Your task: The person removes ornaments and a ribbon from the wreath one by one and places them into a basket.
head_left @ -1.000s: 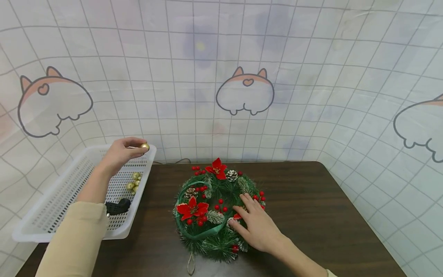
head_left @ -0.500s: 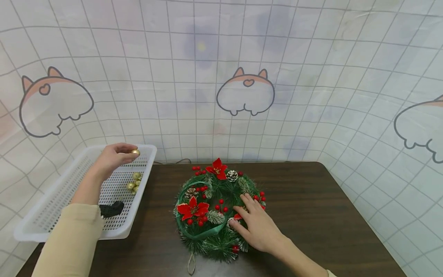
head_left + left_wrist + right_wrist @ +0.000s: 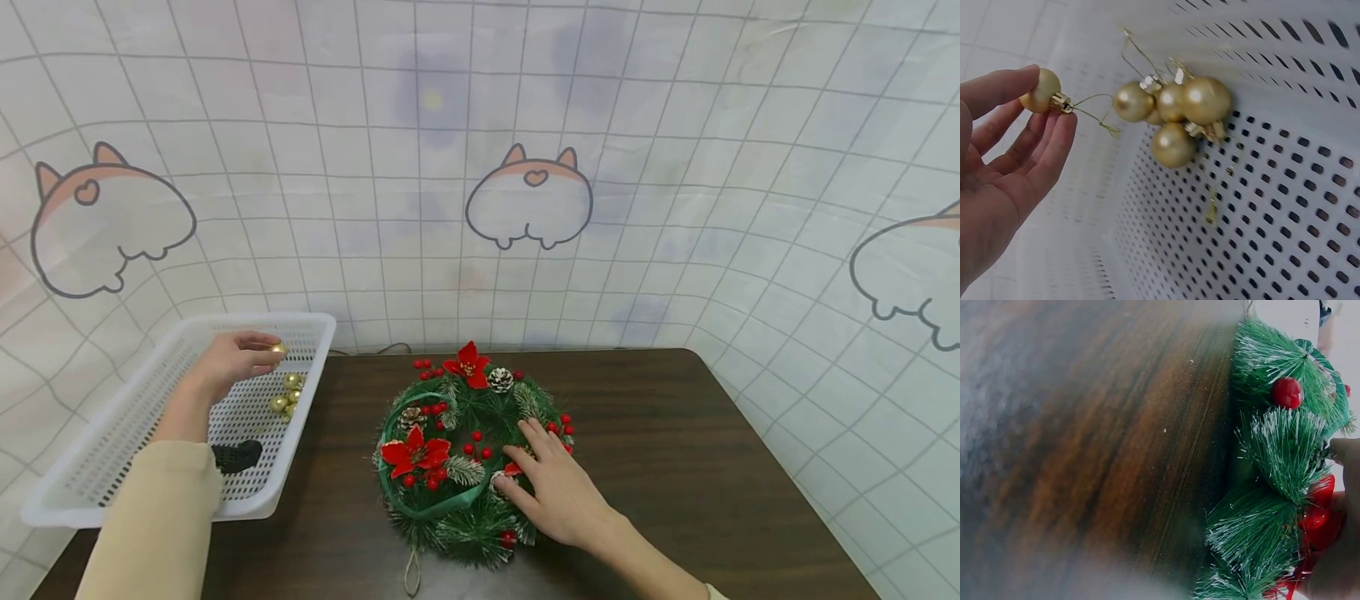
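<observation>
My left hand [image 3: 228, 364] is over the white plastic basket and pinches a small gold Christmas bauble [image 3: 1042, 91] between thumb and fingers. The bauble's gold cap and thin hanging loop show in the left wrist view. Below it in the basket lies a cluster of several more gold baubles [image 3: 1172, 103]. My right hand [image 3: 558, 485] rests with spread fingers on the right side of a green Christmas wreath [image 3: 480, 533]. The wreath carries red poinsettias [image 3: 415, 454], red berries, frosted pine tips and pinecones [image 3: 500, 380]. A green ribbon [image 3: 442, 505] loops over its left part.
The white basket [image 3: 288, 467] stands at the table's left side, with a black object [image 3: 238, 456] in it. A twine loop [image 3: 412, 573] sticks out from the wreath's front. Dark wood table [image 3: 675, 433] extends right, and a grid-patterned cloth [image 3: 645, 275] hangs behind.
My left hand has moved left and down, deeper over the basket, still pinching the bauble. The right hand and the wreath have stayed in place.
</observation>
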